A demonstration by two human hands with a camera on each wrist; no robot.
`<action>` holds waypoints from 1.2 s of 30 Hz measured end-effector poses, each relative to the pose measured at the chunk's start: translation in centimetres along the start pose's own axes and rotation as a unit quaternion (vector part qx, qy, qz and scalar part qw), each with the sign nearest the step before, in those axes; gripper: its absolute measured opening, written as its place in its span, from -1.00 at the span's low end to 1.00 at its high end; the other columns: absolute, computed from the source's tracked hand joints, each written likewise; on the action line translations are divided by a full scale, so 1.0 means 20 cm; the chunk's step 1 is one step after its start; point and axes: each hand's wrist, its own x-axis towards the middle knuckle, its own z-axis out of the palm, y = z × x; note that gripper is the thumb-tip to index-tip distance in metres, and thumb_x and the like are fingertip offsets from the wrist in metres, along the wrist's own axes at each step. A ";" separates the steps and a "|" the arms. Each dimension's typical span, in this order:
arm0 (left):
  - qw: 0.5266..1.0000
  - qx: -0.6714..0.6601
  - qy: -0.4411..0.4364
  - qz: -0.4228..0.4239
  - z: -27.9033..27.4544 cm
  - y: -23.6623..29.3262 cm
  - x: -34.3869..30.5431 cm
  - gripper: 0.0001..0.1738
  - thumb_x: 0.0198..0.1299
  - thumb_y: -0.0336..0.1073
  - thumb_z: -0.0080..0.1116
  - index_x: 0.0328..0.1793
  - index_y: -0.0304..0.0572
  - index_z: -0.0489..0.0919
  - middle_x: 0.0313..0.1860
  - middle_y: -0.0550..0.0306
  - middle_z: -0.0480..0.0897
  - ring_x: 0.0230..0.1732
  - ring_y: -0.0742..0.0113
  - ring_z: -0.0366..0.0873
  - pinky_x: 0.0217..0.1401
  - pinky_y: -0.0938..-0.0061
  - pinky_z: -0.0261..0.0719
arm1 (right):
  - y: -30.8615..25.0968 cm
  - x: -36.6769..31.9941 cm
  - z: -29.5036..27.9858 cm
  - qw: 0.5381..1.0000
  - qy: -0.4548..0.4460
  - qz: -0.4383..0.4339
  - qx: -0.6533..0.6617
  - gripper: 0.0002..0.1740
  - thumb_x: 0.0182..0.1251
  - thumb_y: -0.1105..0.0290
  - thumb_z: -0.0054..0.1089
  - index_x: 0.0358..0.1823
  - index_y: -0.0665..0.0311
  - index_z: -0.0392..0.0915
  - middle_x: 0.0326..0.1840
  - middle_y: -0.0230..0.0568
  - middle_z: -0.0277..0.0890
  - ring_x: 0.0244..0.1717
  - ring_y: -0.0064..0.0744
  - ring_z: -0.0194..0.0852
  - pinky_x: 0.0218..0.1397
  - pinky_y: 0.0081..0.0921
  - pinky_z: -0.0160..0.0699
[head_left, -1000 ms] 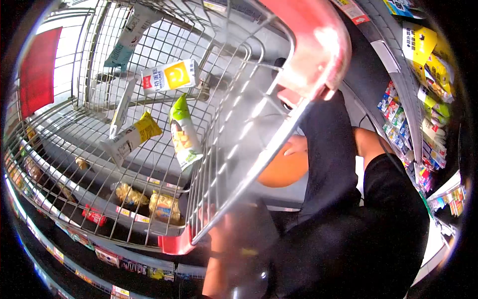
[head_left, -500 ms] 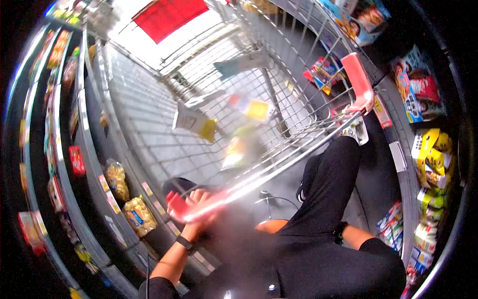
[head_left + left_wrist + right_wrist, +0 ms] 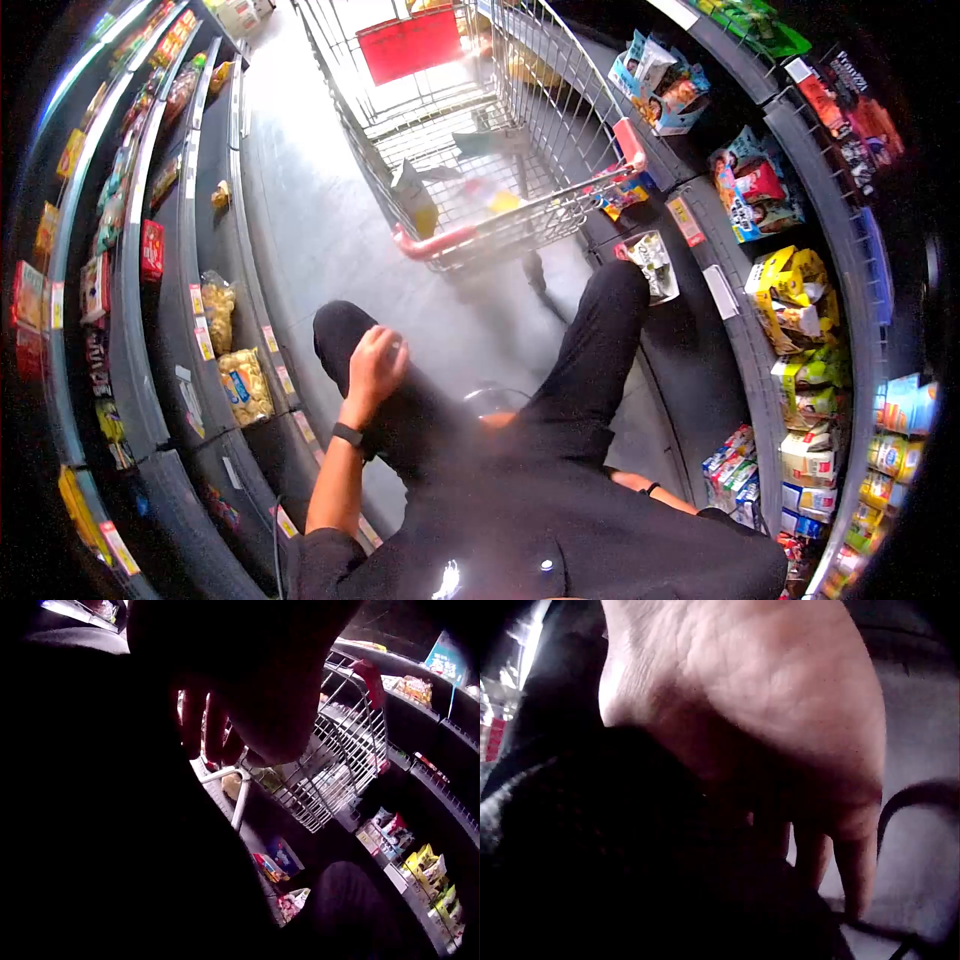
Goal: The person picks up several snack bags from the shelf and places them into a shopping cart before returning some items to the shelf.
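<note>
My left hand (image 3: 378,365) is over the left knee in the head view, fingers loosely bent and holding nothing visible. In the left wrist view that hand (image 3: 259,712) is a dark shape overlapping the cart. The shopping cart (image 3: 445,240) stands ahead of my knees, apart from both hands, with its red-ended handle toward me. Inside it lie a few packages, including a grey and yellow bag (image 3: 415,197). Down by my right thigh, the right hand is hidden in the head view. The right wrist view has its palm (image 3: 780,697) up close, fingers pointing down beside dark cloth.
Shelves line both sides of the aisle. Bagged snacks (image 3: 245,388) sit on the left shelf; yellow packs (image 3: 790,300) and blue bags (image 3: 755,185) fill the right one. Grey floor (image 3: 455,330) lies between my knees and the cart. A dark cable (image 3: 915,799) curves beside the right hand.
The cart has rolled forward, away from me. My left hand, earlier at its handle, has come off and is now over the left knee. The head view has turned and now looks along the aisle.
</note>
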 end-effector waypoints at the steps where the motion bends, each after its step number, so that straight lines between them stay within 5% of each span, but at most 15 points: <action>1: 1.000 -0.005 -0.006 -0.009 0.00 0.00 -0.01 -0.87 0.33 -0.36 0.36 -0.13 -0.27 0.66 -0.17 -0.08 0.62 -0.12 -0.07 0.67 -0.02 0.21 0.64 | 0.02 -0.04 0.00 1.000 -0.010 0.002 0.016 -0.57 0.64 0.16 -0.02 0.20 0.33 0.62 0.08 -0.05 0.73 -0.05 -0.13 0.76 0.05 -0.16 0.77; 9: 0.993 -0.100 -0.052 0.044 -0.12 0.32 -0.06 -0.89 0.33 -0.42 0.31 -0.06 -0.23 0.65 -0.19 -0.06 0.60 -0.17 -0.01 0.67 -0.12 0.21 0.63 | 0.05 -0.27 -0.05 0.972 -0.156 0.049 0.171 -0.54 0.64 0.14 -0.03 0.23 0.35 0.63 0.13 -0.02 0.75 -0.02 -0.12 0.77 0.09 -0.16 0.79; 13: 0.989 -0.125 -0.056 0.056 -0.16 0.42 -0.07 -0.89 0.34 -0.44 0.31 -0.05 -0.26 0.66 -0.22 -0.05 0.60 -0.19 0.06 0.69 -0.14 0.28 0.65 | -0.25 -0.16 -0.28 0.963 -0.212 0.058 0.154 -0.52 0.64 0.13 -0.03 0.25 0.36 0.63 0.15 -0.01 0.75 -0.01 -0.11 0.77 0.11 -0.16 0.80; 15: 0.985 -0.160 -0.027 0.061 -0.20 0.47 -0.04 -0.89 0.34 -0.46 0.31 -0.05 -0.28 0.65 -0.24 -0.05 0.60 -0.20 0.08 0.70 -0.14 0.30 0.65 | -0.59 -0.12 -0.47 0.984 -0.080 -0.124 -0.104 -0.87 0.44 0.43 0.18 -0.18 0.33 0.64 -0.32 -0.21 0.69 -0.42 -0.44 0.65 -0.43 -0.41 0.61; 18: 0.984 -0.099 0.055 0.135 -0.37 0.59 0.12 -0.89 0.36 -0.46 0.31 -0.04 -0.27 0.67 -0.26 -0.06 0.65 -0.20 0.03 0.72 -0.09 0.29 0.67 | -1.44 -0.45 -0.63 0.832 0.215 -0.503 -0.090 -0.96 0.49 0.50 0.10 -0.20 0.25 0.50 -0.42 -0.37 0.51 -0.49 -0.53 0.51 -0.41 -0.47 0.52; 19: 0.981 -0.085 0.096 0.143 -0.44 0.65 0.19 -0.89 0.36 -0.45 0.31 -0.04 -0.26 0.67 -0.23 -0.08 0.68 -0.18 0.00 0.72 -0.08 0.28 0.67 | -1.71 -0.65 -0.63 0.798 0.278 -0.527 -0.090 -0.90 0.57 0.45 0.14 -0.19 0.27 0.55 -0.42 -0.39 0.53 -0.41 -0.56 0.48 -0.30 -0.52 0.51; 23: 0.952 -0.048 0.181 0.241 -0.60 0.84 0.60 -0.88 0.38 -0.41 0.28 -0.01 -0.23 0.68 -0.13 -0.11 0.74 -0.11 -0.07 0.74 -0.01 0.21 0.68 | -2.50 -1.16 -0.48 0.612 0.303 -0.723 -0.101 -0.76 0.63 0.33 0.07 0.00 0.36 0.61 -0.26 -0.43 0.56 -0.24 -0.60 0.48 -0.09 -0.57 0.51; 24: 0.953 -0.027 0.158 0.257 -0.61 0.88 0.71 -0.88 0.39 -0.40 0.26 -0.01 -0.23 0.67 -0.14 -0.10 0.74 -0.09 -0.08 0.74 0.00 0.19 0.69 | -2.65 -1.23 -0.45 0.590 0.300 -0.728 -0.178 -0.73 0.62 0.36 0.05 0.08 0.39 0.64 -0.19 -0.37 0.66 -0.15 -0.54 0.61 0.00 -0.54 0.57; 26: 0.855 -0.036 0.207 0.474 -0.48 0.81 1.01 -0.84 0.26 -0.34 0.34 -0.12 -0.24 0.67 -0.20 -0.13 0.70 -0.24 -0.24 0.67 -0.16 0.01 0.64 | -2.96 -1.22 -0.42 0.611 0.170 -0.721 -0.279 -0.54 0.56 0.12 0.13 0.26 0.29 0.63 0.04 -0.12 0.71 0.02 -0.27 0.70 0.13 -0.36 0.65; 27: 0.907 0.017 0.129 0.401 -0.42 0.76 1.10 -0.84 0.33 -0.32 0.27 -0.05 -0.21 0.68 -0.15 -0.14 0.73 -0.16 -0.19 0.71 -0.08 0.07 0.68 | -3.07 -1.23 -0.39 0.633 0.065 -0.700 -0.322 -0.45 0.54 0.05 0.13 0.39 0.20 0.60 0.22 0.04 0.70 0.17 -0.07 0.70 0.29 -0.22 0.66; 28: 0.929 0.081 0.028 0.360 -0.41 0.75 1.18 -0.83 0.36 -0.32 0.24 -0.02 -0.20 0.69 -0.15 -0.14 0.74 -0.14 -0.17 0.74 -0.07 0.10 0.70 | -3.31 -1.00 -0.41 0.638 -0.017 -0.678 -0.364 -0.49 0.54 0.08 0.12 0.31 0.26 0.66 0.13 0.05 0.73 0.15 -0.10 0.72 0.20 -0.23 0.70; 30: 0.923 0.202 -0.160 0.285 -0.39 0.72 1.31 -0.81 0.38 -0.32 0.22 0.04 -0.19 0.69 -0.15 -0.11 0.76 -0.13 -0.11 0.75 -0.05 0.15 0.72 | -3.47 -0.82 -0.31 0.750 -0.212 -0.517 -0.353 -0.62 0.49 0.25 0.15 0.14 0.34 0.72 -0.11 0.00 0.76 0.04 -0.17 0.74 0.11 -0.20 0.69; 33: 0.865 0.265 -0.355 0.234 -0.33 0.59 1.46 -0.73 0.36 -0.35 0.23 0.14 -0.20 0.65 -0.13 -0.04 0.75 -0.12 0.00 0.71 -0.02 0.22 0.70 | -3.51 -0.60 -0.25 0.771 -0.278 -0.434 -0.374 -0.49 0.50 0.03 0.19 0.14 0.35 0.68 -0.10 -0.15 0.76 -0.09 -0.36 0.75 -0.04 -0.37 0.73; 35: 0.825 0.272 -0.444 0.218 -0.29 0.51 1.54 -0.68 0.35 -0.37 0.24 0.21 -0.21 0.63 -0.12 0.00 0.75 -0.11 0.08 0.69 0.00 0.26 0.68 | -3.54 -0.60 -0.17 0.760 -0.216 -0.386 -0.476 -0.59 0.53 -0.03 0.15 0.23 -0.09 0.73 0.04 -0.15 0.83 -0.06 -0.17 0.84 0.06 -0.10 0.77; 36: 0.807 0.268 -0.482 0.211 -0.26 0.48 1.58 -0.65 0.35 -0.38 0.24 0.25 -0.21 0.62 -0.11 0.03 0.74 -0.11 0.11 0.68 0.01 0.28 0.67 | -3.53 -0.64 -0.12 0.757 -0.202 -0.372 -0.497 -0.56 0.54 -0.08 0.13 0.25 -0.09 0.71 0.07 -0.15 0.82 -0.06 -0.17 0.84 0.06 -0.10 0.77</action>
